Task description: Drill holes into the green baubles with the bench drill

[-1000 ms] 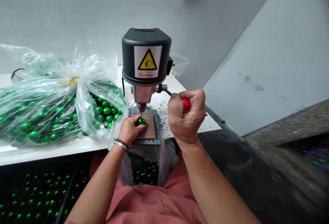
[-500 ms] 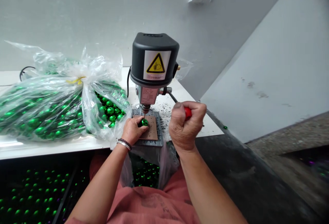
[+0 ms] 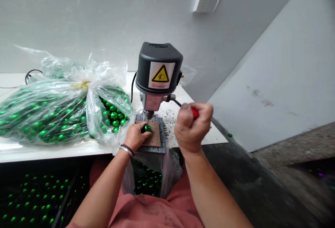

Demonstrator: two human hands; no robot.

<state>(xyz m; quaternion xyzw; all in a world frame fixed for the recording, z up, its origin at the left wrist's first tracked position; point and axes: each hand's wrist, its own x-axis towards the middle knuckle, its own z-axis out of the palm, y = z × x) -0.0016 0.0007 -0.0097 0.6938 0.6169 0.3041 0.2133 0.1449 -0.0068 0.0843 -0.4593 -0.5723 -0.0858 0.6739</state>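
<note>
A small bench drill press with a black motor cover stands on the white table. My left hand pinches a shiny green ball between thumb and fingers, on the brown board under the drill. The thin drill bit points down at the top of the ball; whether it has entered cannot be made out. My right hand is wrapped round the red knob of the feed lever, to the right of the machine.
A clear plastic bag full of green balls, tied with yellow, lies left of the drill press. Dark shavings litter the white table. Below its edge hangs an open bag with more green balls. A wall socket is behind.
The view has tilted slightly, so everything sits a little lower in it. My left hand still holds the green ball under the bit, and my right hand still grips the lever knob.
</note>
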